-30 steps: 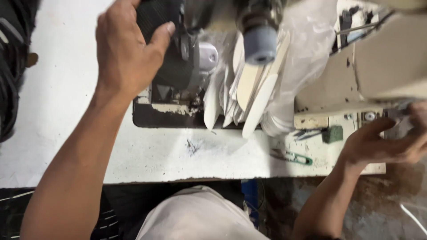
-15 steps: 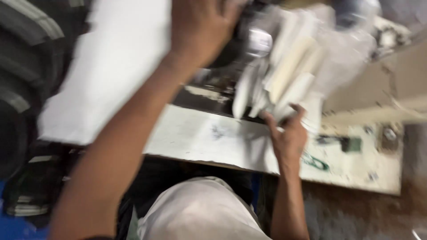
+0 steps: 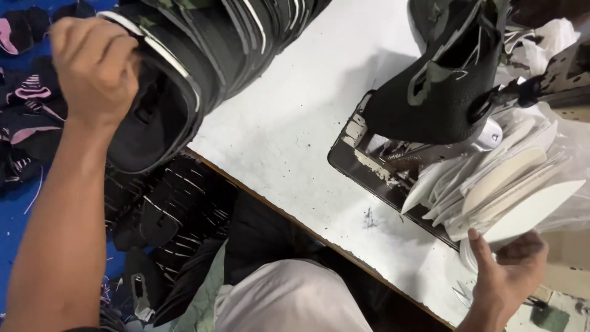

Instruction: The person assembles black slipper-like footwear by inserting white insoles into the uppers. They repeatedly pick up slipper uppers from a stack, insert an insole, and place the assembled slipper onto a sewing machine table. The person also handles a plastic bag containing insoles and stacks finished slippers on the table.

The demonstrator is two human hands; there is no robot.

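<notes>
1. Shoe upper (image 3: pixel 153 104), black fabric with white edging, sits at the near end of a stacked row at far left; the left hand (image 3: pixel 92 61) is closed on its rim.
2. Change: a second ago that hand rested on the sewing machine; it has swung left to the stack.
3. Right hand (image 3: pixel 510 270), half open, now cups a white insole piece (image 3: pixel 528 212), flat and tapered, from the bagged bundle at right.
4. White table (image 3: pixel 295 135): smooth, scuffed.

Clear plastic bag (image 3: pixel 571 132) at right
</notes>
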